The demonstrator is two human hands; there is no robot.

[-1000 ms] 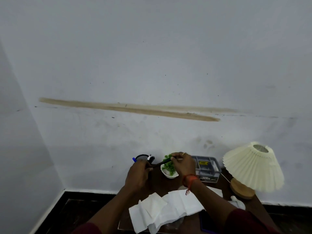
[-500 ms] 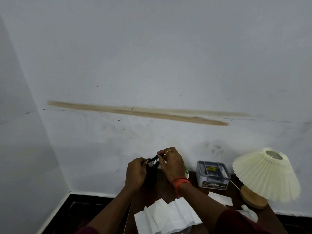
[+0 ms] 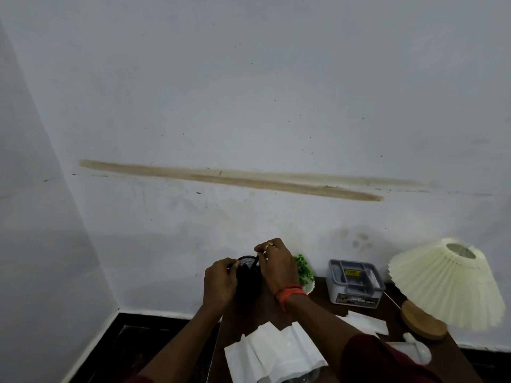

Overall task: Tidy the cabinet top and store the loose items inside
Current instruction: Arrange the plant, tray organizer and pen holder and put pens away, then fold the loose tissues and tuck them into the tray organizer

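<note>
A black mesh cup [image 3: 249, 265] is gripped by the left hand [image 3: 219, 284] at the far left of the cabinet top [image 3: 320, 302]. A thin dark stick [image 3: 257, 257] is pinched at its rim by the right hand [image 3: 278, 268]. White papers [image 3: 273, 352] are spread nearer, and a grey box [image 3: 354, 283] is set to the right.

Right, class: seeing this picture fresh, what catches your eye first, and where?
A long brown stain streaks across the pale wall, mid-frame. At the right, a cream pleated lamp sits on the dark cabinet top. Bottom centre, the left hand grips a black mesh cup while the right hand pinches a thin dark item at its rim.
</note>
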